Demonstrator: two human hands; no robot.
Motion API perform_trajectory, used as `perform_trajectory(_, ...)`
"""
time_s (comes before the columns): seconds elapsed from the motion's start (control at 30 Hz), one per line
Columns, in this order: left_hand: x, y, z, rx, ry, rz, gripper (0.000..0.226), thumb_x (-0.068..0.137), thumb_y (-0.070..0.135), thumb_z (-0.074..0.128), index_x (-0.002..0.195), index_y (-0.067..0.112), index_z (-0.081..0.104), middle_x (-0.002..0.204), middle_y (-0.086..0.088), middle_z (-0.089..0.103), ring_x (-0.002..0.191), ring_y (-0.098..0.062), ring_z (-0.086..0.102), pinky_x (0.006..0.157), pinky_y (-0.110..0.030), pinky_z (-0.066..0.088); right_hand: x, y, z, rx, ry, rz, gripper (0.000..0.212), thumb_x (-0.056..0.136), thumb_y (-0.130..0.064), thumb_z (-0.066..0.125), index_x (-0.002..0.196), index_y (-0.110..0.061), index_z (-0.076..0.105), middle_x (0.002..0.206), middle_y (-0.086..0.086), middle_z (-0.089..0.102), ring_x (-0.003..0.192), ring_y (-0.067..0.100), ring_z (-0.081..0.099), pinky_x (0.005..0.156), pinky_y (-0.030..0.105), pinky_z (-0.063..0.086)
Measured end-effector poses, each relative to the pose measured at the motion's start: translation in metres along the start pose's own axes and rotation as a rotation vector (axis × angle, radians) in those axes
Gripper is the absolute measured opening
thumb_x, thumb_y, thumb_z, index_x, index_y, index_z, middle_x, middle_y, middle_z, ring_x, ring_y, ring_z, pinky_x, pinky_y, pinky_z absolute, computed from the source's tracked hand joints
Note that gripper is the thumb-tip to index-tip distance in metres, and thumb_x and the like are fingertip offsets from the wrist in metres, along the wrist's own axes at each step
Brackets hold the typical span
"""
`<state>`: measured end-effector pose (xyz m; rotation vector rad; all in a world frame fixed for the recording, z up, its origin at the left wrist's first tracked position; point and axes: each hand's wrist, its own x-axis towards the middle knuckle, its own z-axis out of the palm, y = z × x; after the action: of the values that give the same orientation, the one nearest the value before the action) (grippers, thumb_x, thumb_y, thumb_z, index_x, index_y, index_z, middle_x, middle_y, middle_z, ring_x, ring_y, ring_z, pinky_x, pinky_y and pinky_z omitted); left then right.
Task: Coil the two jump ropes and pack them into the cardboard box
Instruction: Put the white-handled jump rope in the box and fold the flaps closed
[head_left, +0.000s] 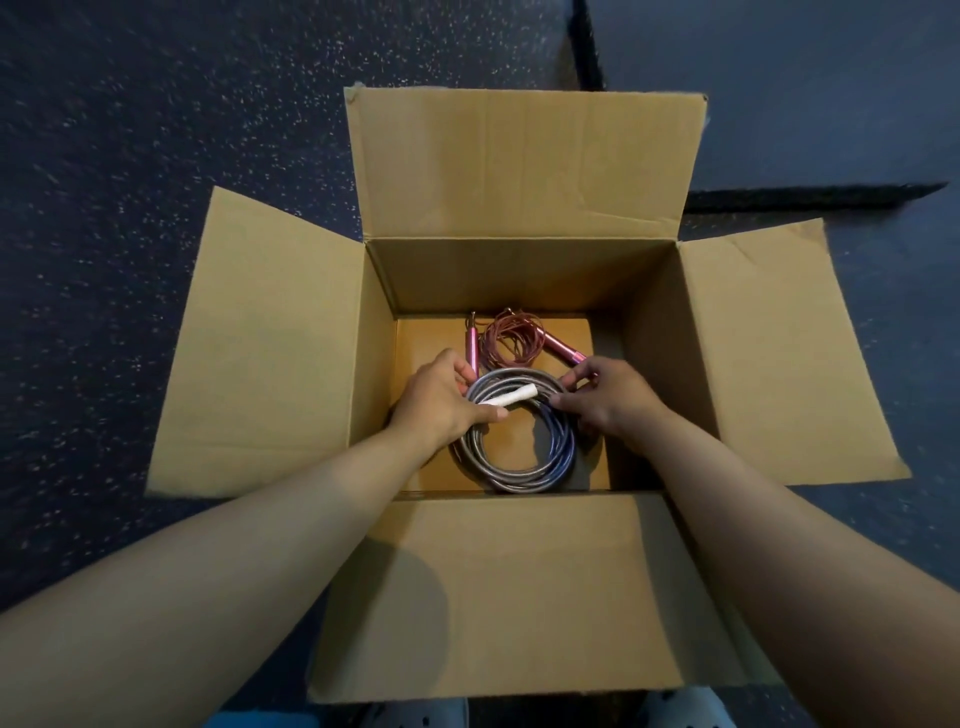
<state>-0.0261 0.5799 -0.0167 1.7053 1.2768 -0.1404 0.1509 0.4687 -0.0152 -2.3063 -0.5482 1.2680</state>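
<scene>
The floor (156, 156) is dark speckled rubber matting; on it stands the cardboard box (644, 364), all four flaps folded outward, presumably to keep the opening clear for both arms. The left hand (441, 400) reaches into the box and grips the left side of the grey-blue rope coil (511, 475), thumb laid over the strands beside the white handle (506, 396); the grip appears intended to stop the loops springing apart. The coil sits low in the box, at or just above the bottom; contact cannot be confirmed. Behind it, toward the far wall, lies the pink rope (506, 340), bundled, its two pink handles splayed to either side. The right hand (610, 400) pinches the coil's right edge, fingers curled round the strands. No brand, label or writing is legible on the box or on either rope.
</scene>
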Motion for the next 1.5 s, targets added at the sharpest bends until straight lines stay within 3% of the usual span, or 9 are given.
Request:
perform_trajectory(0.27, -0.018, 0.019, -0.017, 0.032, 0.082, 0.067, 0.054, 0.072, 0.037, 0.091, 0.111, 0.022, 0.058, 0.120, -0.003, 0.063, 0.103, -0.022, 0.062, 0.082, -0.035, 0.053, -0.035, -0.021, -0.015, -0.079, 0.098, -0.117, 0.015, 0.088, -0.029, 0.079, 0.094, -0.019, 0.069, 0.104, 0.004, 0.068, 0.084, 0.019, 0.065, 0.069, 0.033, 0.056)
perform_trajectory(0.43, -0.042, 0.036, -0.039, 0.045, 0.172, 0.100, 0.041, 0.079, 0.038, 0.086, 0.106, 0.026, 0.057, 0.116, 0.000, 0.063, 0.101, -0.021, 0.062, 0.075, -0.032, 0.049, -0.073, -0.050, -0.038, -0.218, 0.197, -0.194, 0.015, 0.092, -0.034, 0.073, 0.096, -0.020, 0.070, 0.094, 0.001, 0.068, 0.089, 0.021, 0.066, 0.082, 0.044, 0.061)
perform_trajectory(0.6, -0.076, 0.053, -0.068, 0.097, 0.319, 0.133, 0.039, 0.081, 0.043, 0.082, 0.109, 0.029, 0.058, 0.117, 0.002, 0.064, 0.104, -0.022, 0.063, 0.090, -0.043, 0.056, -0.117, -0.085, -0.059, -0.254, 0.277, -0.257, 0.015, 0.098, -0.032, 0.066, 0.102, -0.018, 0.067, 0.087, 0.000, 0.065, 0.078, 0.015, 0.061, 0.071, 0.034, 0.056)
perform_trajectory(0.8, -0.108, 0.060, -0.093, 0.189, 0.531, 0.147, 0.047, 0.087, 0.042, 0.076, 0.126, 0.025, 0.055, 0.128, -0.003, 0.062, 0.118, -0.026, 0.059, 0.101, -0.046, 0.050, -0.154, -0.098, -0.076, -0.336, 0.386, -0.306, 0.019, 0.100, -0.033, 0.063, 0.112, -0.019, 0.067, 0.095, -0.002, 0.064, 0.086, 0.013, 0.061, 0.064, 0.024, 0.048)
perform_trajectory(0.93, -0.122, 0.056, -0.111, 0.365, 0.662, 0.073, 0.065, 0.087, 0.048, 0.073, 0.141, 0.023, 0.046, 0.146, -0.010, 0.052, 0.138, -0.034, 0.044, 0.114, -0.052, 0.033, -0.162, -0.083, -0.093, -0.464, 0.473, -0.247, 0.025, 0.098, -0.041, 0.063, 0.112, -0.021, 0.068, 0.126, 0.008, 0.064, 0.110, 0.025, 0.061, 0.090, 0.039, 0.054)
perform_trajectory(1.1, -0.125, 0.044, -0.125, 0.351, 0.677, -0.201, 0.098, 0.085, 0.054, 0.072, 0.159, 0.023, 0.016, 0.168, -0.024, 0.008, 0.152, -0.053, 0.007, 0.123, -0.063, 0.008, -0.147, -0.059, -0.117, -0.534, 0.515, -0.073, 0.039, 0.092, -0.057, 0.063, 0.118, -0.027, 0.065, 0.156, 0.013, 0.040, 0.141, 0.043, 0.037, 0.113, 0.057, 0.036)
perform_trajectory(1.27, -0.124, 0.039, -0.128, 0.166, 0.682, -0.327, 0.104, 0.082, 0.052, 0.077, 0.158, 0.016, 0.017, 0.162, -0.023, 0.027, 0.145, -0.046, 0.031, 0.116, -0.055, 0.028, -0.130, -0.032, -0.126, -0.496, 0.459, 0.046, 0.056, 0.084, -0.066, 0.067, 0.125, -0.028, 0.058, 0.157, 0.015, 0.033, 0.137, 0.048, 0.041, 0.112, 0.063, 0.038)
perform_trajectory(1.37, -0.127, 0.043, -0.124, 0.156, 0.710, -0.292, 0.097, 0.083, 0.049, 0.077, 0.155, 0.014, 0.023, 0.158, -0.021, 0.035, 0.142, -0.042, 0.037, 0.112, -0.054, 0.033, -0.130, -0.027, -0.127, -0.427, 0.431, 0.059, 0.063, 0.081, -0.068, 0.068, 0.126, -0.027, 0.057, 0.153, 0.018, 0.036, 0.131, 0.046, 0.048, 0.107, 0.062, 0.046)
perform_trajectory(1.5, -0.134, 0.055, -0.120, 0.137, 0.764, -0.210, 0.082, 0.087, 0.042, 0.075, 0.149, 0.010, 0.033, 0.153, -0.020, 0.042, 0.138, -0.040, 0.043, 0.108, -0.054, 0.039, -0.136, -0.037, -0.128, -0.477, 0.497, 0.011, 0.060, 0.085, -0.066, 0.067, 0.130, -0.028, 0.057, 0.154, 0.018, 0.037, 0.139, 0.046, 0.039, 0.112, 0.059, 0.039)
